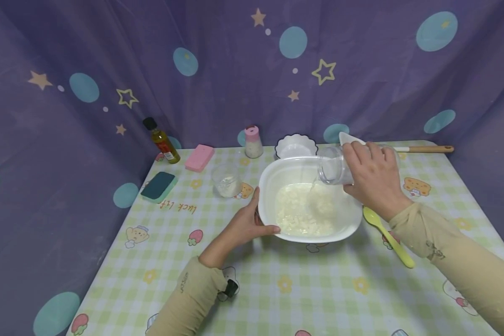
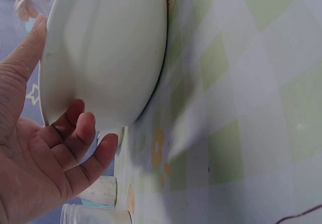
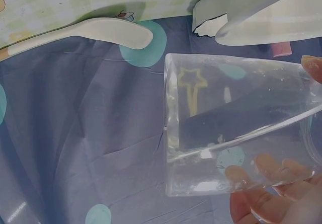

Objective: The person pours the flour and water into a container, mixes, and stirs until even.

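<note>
A white basin stands at the table's middle, with a lumpy white mixture under cloudy liquid in it. My left hand grips its left rim, thumb over the edge; in the left wrist view the curled fingers lie by the outer wall of the basin. Over the basin's right side, my right hand holds a clear cup tipped toward the left. A thin stream of clear liquid runs from its mouth into the basin. In the right wrist view, fingers wrap the transparent cup.
Right of the basin lies a yellow-green spoon; behind is a white spatula with a wooden handle. A scalloped bowl, pink-topped shaker, clear cup of white powder, pink sponge, green sponge and oil bottle stand around.
</note>
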`<state>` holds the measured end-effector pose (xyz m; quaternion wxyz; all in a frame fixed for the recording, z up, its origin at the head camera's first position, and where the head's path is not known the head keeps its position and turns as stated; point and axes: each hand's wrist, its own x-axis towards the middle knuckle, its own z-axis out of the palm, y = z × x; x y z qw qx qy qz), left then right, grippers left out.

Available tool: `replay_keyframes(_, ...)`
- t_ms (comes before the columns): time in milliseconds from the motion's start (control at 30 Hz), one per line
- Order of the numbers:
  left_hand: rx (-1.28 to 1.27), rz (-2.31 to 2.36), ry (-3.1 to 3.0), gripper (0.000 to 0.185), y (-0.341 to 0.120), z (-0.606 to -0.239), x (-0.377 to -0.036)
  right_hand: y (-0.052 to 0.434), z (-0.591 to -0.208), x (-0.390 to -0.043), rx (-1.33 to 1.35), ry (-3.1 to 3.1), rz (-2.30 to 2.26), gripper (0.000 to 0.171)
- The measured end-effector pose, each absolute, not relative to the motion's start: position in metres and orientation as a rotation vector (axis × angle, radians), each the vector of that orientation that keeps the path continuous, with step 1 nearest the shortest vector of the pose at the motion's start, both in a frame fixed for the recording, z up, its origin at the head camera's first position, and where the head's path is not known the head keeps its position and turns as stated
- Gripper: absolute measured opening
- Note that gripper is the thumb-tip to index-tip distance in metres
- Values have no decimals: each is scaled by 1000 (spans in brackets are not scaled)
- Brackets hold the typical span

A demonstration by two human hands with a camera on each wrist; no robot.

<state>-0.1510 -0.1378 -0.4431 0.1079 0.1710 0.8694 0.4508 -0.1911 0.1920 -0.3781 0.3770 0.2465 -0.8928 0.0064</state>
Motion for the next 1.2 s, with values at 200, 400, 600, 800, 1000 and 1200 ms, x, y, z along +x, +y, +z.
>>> replay_keyframes(200, 502, 1331, 2557, 126, -138, -443, -151, 190, -378, -192, 633, -2267, 25, 85)
replay_keyframes(400, 503, 1329, 2559, 125, -138, -444, -151, 190, -379, -192, 634, -2255, 31, 83)
replay_keyframes(600, 499, 1326, 2562, 125, -138, -444, -151, 190, -379, -193, 630, -2260, 22, 84)
replay_keyframes(800, 490, 1321, 2563, 126, -138, -444, -152, 192, -379, -193, 623, -2274, 33, 86)
replay_keyframes(1000, 499, 1320, 2567, 125, -138, -443, -151, 194, -380, -192, 614, -2307, 92, 89)
replay_keyframes(1200, 507, 1329, 2559, 124, -137, -441, -151, 196, -378, -190, 567, -2417, 173, 92)
